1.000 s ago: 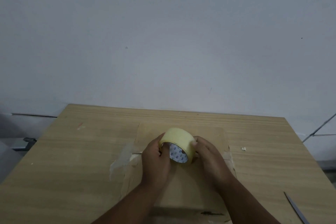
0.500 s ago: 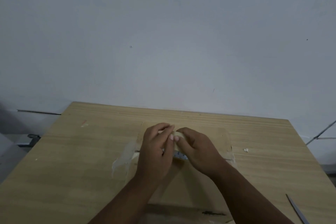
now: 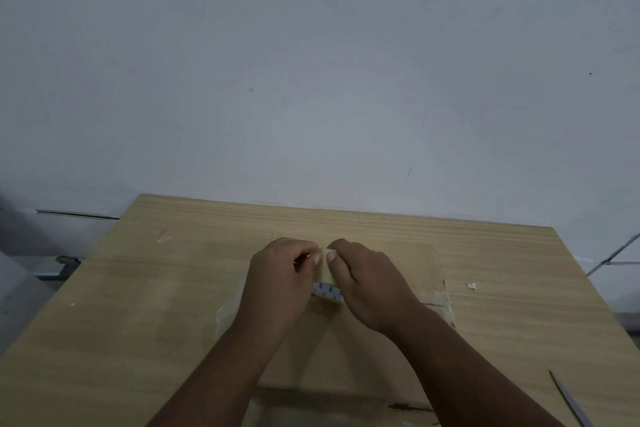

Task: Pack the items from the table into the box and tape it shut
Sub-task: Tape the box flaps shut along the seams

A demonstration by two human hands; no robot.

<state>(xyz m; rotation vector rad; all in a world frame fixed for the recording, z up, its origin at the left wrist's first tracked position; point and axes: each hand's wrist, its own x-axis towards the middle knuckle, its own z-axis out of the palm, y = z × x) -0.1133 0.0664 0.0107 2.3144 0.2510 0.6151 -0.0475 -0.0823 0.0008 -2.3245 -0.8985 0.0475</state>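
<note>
A closed cardboard box (image 3: pixel 401 263) lies flat on the wooden table (image 3: pixel 138 305), its top the same tan as the wood. On top of it stands a pale yellow tape roll (image 3: pixel 325 274) with a blue-and-white printed core. My left hand (image 3: pixel 280 281) wraps the roll from the left, fingers curled over its top. From the right, my right hand (image 3: pixel 370 284) grips it too, thumb and fingertips pressing on the roll's upper edge. Both hands hide most of the roll.
A strip of clear tape (image 3: pixel 228 308) hangs off the box's left side. A thin grey blade (image 3: pixel 571 402) lies at the table's near right edge. A small white scrap (image 3: pixel 471 286) sits right of the box. A plain wall stands behind the table.
Both hands have closed over the top of the tape roll, which stood exposed between them a second ago. The fingertips now meet on its upper edge.
</note>
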